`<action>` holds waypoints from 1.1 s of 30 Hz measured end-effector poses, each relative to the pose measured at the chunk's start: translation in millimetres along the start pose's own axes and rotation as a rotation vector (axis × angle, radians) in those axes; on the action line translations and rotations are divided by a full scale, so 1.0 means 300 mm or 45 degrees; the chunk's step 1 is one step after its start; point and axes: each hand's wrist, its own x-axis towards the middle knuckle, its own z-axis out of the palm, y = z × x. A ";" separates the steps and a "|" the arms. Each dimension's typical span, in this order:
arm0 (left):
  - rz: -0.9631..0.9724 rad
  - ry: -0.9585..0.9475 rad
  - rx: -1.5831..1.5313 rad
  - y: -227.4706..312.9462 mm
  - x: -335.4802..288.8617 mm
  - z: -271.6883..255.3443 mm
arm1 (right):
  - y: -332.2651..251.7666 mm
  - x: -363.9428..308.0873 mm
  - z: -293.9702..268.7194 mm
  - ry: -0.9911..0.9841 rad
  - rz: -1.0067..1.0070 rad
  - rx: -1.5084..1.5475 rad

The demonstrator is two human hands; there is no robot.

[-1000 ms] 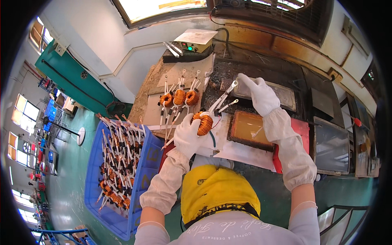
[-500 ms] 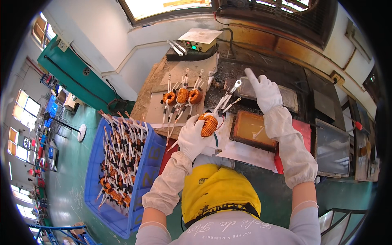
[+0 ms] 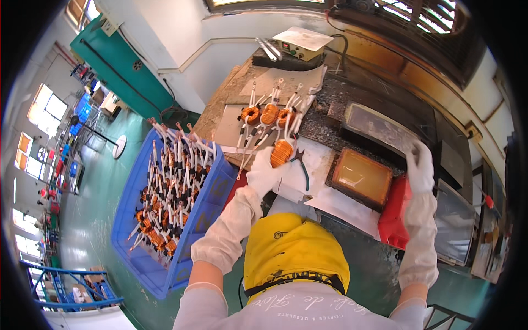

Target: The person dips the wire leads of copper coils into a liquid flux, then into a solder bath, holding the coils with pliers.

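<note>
Left hand (image 3: 264, 173) in a white glove is clenched around one copper-wound coil (image 3: 281, 152), its white-sleeved leads running up and away toward the back of the desk (image 3: 330, 192). Right hand (image 3: 421, 165), also gloved, sits well off to the right with fingers spread, holding nothing, at the edge of a dark tray (image 3: 379, 126). So the left hand has the coil; the right is far from it. Just beyond lie three more coils (image 3: 268, 114) in a row. An amber-filled tray (image 3: 360, 177) sits between the hands, and a blue crate (image 3: 187, 231) of many coils is off left.
</note>
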 end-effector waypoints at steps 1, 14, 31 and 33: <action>-0.029 -0.001 -0.119 -0.003 0.034 -0.014 | 0.065 -0.038 -0.012 0.075 0.041 0.153; -0.338 0.111 -0.007 -0.218 0.475 -0.092 | 0.216 -0.357 -0.026 0.433 0.617 0.994; -0.320 0.201 0.397 -0.285 0.428 0.044 | 0.213 -0.360 -0.029 0.423 0.637 0.905; -0.255 0.343 0.502 -0.247 0.403 0.057 | 0.197 -0.363 -0.045 0.410 0.642 0.918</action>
